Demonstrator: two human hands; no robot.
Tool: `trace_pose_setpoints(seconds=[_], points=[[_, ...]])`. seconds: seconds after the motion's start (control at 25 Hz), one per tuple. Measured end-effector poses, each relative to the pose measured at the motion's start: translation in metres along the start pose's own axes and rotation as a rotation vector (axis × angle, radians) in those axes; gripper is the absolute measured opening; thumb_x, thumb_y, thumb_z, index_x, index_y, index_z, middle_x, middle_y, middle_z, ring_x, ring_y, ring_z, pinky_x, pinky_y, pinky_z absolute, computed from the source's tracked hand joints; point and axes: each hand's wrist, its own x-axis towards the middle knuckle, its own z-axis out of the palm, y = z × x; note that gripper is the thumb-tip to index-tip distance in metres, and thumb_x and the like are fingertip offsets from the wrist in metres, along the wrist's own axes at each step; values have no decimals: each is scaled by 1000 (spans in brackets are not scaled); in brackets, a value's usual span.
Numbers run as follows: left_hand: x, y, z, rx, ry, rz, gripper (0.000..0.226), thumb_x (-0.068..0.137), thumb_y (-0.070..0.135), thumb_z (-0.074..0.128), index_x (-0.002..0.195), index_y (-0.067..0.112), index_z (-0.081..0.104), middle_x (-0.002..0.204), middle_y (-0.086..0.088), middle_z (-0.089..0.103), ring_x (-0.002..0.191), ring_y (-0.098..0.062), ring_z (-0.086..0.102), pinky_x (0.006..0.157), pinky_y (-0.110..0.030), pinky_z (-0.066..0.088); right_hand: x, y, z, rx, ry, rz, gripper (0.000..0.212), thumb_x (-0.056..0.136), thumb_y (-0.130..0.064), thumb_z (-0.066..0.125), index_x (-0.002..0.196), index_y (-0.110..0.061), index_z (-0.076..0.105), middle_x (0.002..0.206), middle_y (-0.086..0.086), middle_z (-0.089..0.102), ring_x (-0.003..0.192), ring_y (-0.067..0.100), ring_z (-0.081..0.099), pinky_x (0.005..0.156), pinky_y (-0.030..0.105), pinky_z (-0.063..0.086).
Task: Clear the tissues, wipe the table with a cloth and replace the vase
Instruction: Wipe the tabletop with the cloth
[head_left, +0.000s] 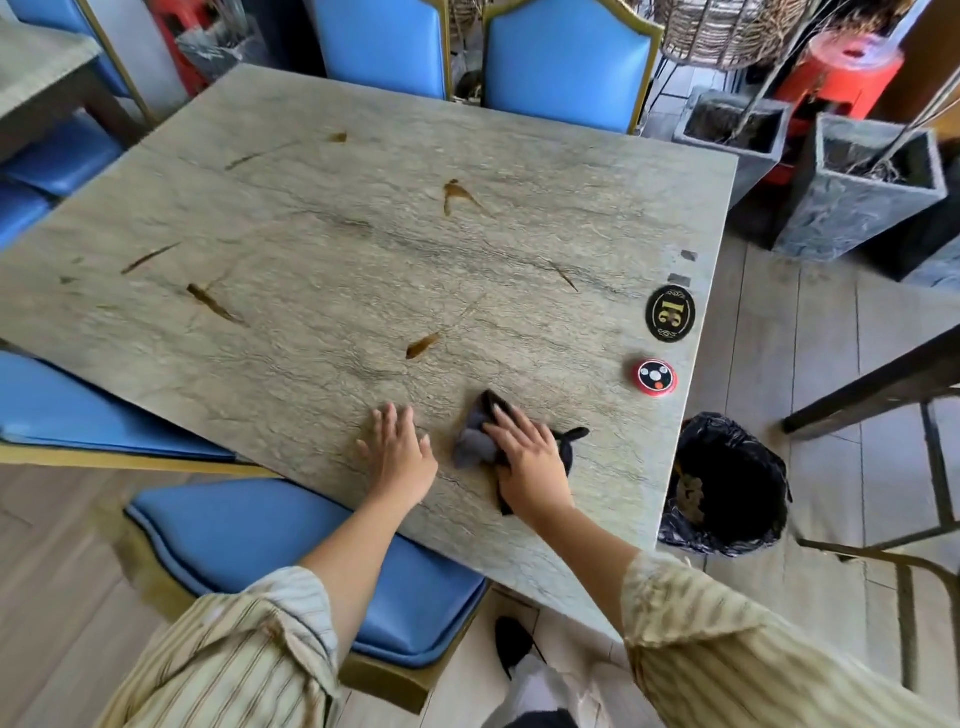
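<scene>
A stone-patterned table (332, 249) carries several brown smears, one (422, 345) just beyond my hands. My right hand (530, 457) presses flat on a dark grey cloth (475, 439) near the table's front edge. Beside it to the left, my left hand (397, 452) rests flat on the tabletop with fingers spread and holds nothing. No tissues and no vase are in view.
A black oval number plate (670, 313) and a red call button (657, 378) sit near the right edge. A bin with a black liner (727, 486) stands on the floor right of the table. Blue chairs (291, 551) surround the table. Grey planters (857, 182) stand at back right.
</scene>
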Motion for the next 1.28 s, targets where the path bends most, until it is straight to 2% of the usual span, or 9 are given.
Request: trace_pose_setpoints(seconds=[0.12, 0.24, 0.4, 0.6, 0.72, 0.92, 1.04, 1.12, 1.28], points=[[-1, -2, 2, 95, -43, 23, 61, 101, 32, 31, 152, 15, 4, 160, -8, -11, 146, -26, -17, 115, -56, -5, -28, 29, -7, -54, 37, -25, 53, 79, -21, 45, 132, -22, 55, 149, -3, 40, 141, 21, 32, 111, 45, 29], [-2, -1, 1, 122, -80, 21, 62, 101, 33, 28, 152, 14, -2, 159, -9, -15, 145, -27, -20, 115, -55, -7, -23, 65, -26, -91, 150, 143, 54, 75, -16, 51, 128, -18, 57, 147, 1, 44, 138, 24, 36, 105, 47, 35], [-3, 1, -3, 128, -102, 14, 61, 101, 32, 26, 152, 15, -3, 159, -8, -17, 145, -26, -22, 115, -55, -8, 2, 60, -31, -101, 208, 371, 52, 79, -14, 51, 130, -16, 54, 150, 6, 39, 141, 26, 30, 109, 42, 23], [-8, 3, -4, 156, -127, 12, 66, 100, 43, 26, 152, 15, -4, 158, -8, -20, 144, -26, -23, 116, -57, -8, -54, 47, -22, -119, 68, -12, 55, 80, -30, 39, 131, -18, 55, 149, 2, 41, 140, 24, 34, 108, 40, 26], [-10, 5, -1, 178, -133, 21, 71, 98, 50, 27, 152, 15, -3, 158, -9, -20, 144, -28, -25, 112, -60, -11, -96, 73, -29, -129, 100, -95, 51, 78, -22, 43, 126, -17, 59, 145, 2, 47, 135, 23, 39, 105, 39, 31], [-14, 10, -2, 202, -123, 59, 71, 98, 51, 26, 152, 15, -3, 159, -9, -18, 143, -28, -25, 112, -60, -9, -59, 117, -56, -102, 293, 287, 50, 73, -11, 53, 122, -11, 61, 139, 10, 52, 124, 35, 47, 99, 46, 38], [-15, 10, -1, 223, -131, 94, 71, 97, 53, 25, 152, 17, -4, 158, -8, -19, 144, -27, -25, 112, -59, -9, -39, 103, -54, -110, 307, 386, 49, 75, -11, 51, 124, -10, 60, 137, 12, 53, 122, 39, 46, 100, 48, 36], [-14, 10, 0, 220, -142, 95, 71, 97, 53, 25, 152, 18, -4, 158, -8, -19, 144, -27, -25, 113, -59, -8, -43, 87, -42, -90, 265, 310, 51, 76, -10, 59, 127, -9, 58, 141, 11, 50, 126, 38, 44, 102, 51, 38], [-17, 12, 1, 202, -140, 92, 67, 99, 48, 25, 152, 19, -2, 159, -7, -19, 144, -26, -23, 115, -59, -6, -87, 73, -24, -85, 54, -144, 51, 78, -16, 58, 129, -14, 57, 144, 3, 48, 133, 29, 41, 108, 43, 32]])
